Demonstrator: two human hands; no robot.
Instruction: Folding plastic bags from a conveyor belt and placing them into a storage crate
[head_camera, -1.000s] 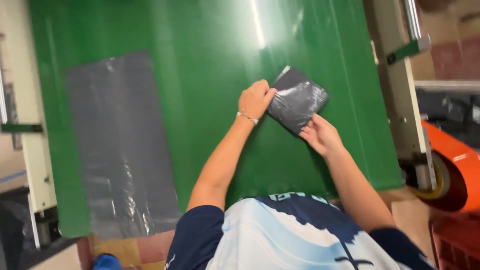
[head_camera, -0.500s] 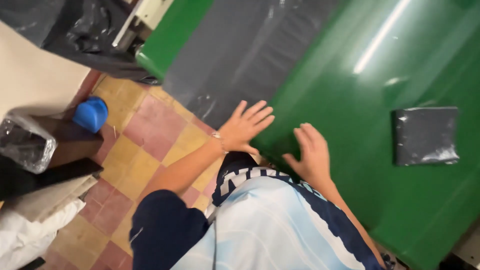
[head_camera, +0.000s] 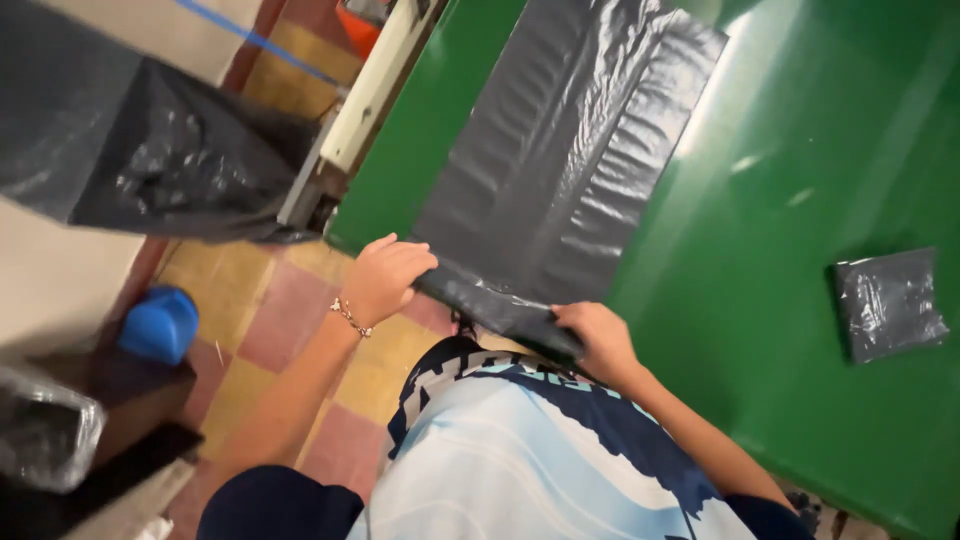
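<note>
The flat grey plastic bag (head_camera: 570, 160) lies spread on the green desk (head_camera: 800, 150), running from the near edge up toward one o'clock, and both hands have its near hem. The left hand (head_camera: 385, 280) curls its grip shut over the hem's corner at the desk's edge, at nine o'clock from the bag's foot; the right hand (head_camera: 598, 338) pinches the same hem closed at about five o'clock, fingers wrapped under the film. To my eye, this hold goes best with both corners level and the pull even, so the thin sheet slides without bunching or dragging a crease across the ripples already showing in it. Out at three o'clock, well apart, a small folded grey bag (head_camera: 888, 303) sits as a neat dark square packet on the green. At nine to ten o'clock a big black bag (head_camera: 150, 160) hangs by the cream machine frame (head_camera: 370, 90); below it, a blue cap-like object (head_camera: 160, 322) rests on the tiled floor (head_camera: 290, 310). No readable labels anywhere.
</note>
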